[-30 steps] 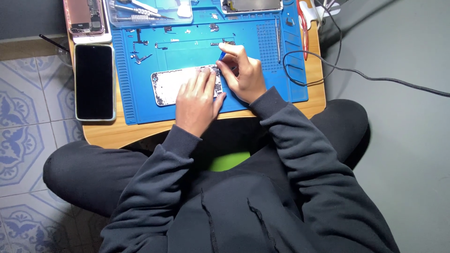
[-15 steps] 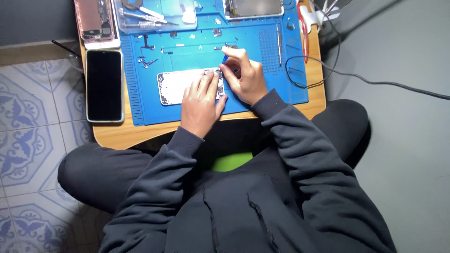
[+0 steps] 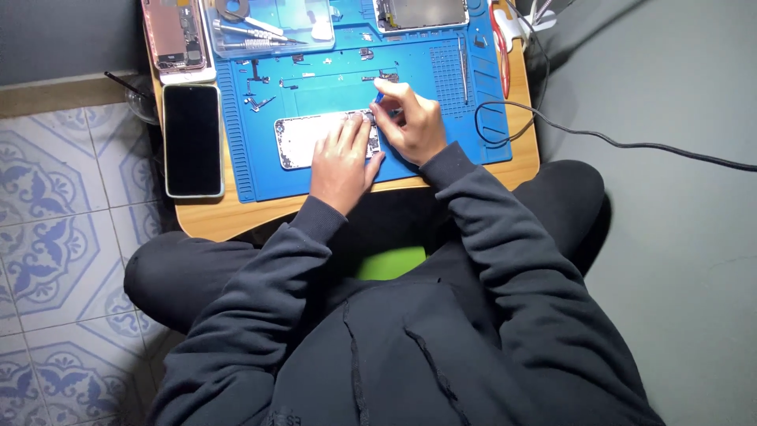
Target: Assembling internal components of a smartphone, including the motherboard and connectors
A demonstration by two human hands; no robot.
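Opened phone [image 3: 315, 140] lying flat in the middle of the blue mat [image 3: 441, 79], on the small wooden table [image 3: 229, 217]. Left hand [image 3: 343, 162] pressed palm-down on the phone's right end, fingers spread. Right hand [image 3: 410, 126] just beside it, touching, pinched around a small blue tool [image 3: 379, 98] with the tip at the phone's upper right corner. Black phone [image 3: 193, 140] face-up left of the mat; another opened phone [image 3: 177, 35] above it. Black cable [image 3: 615, 142] trailing off to the right.
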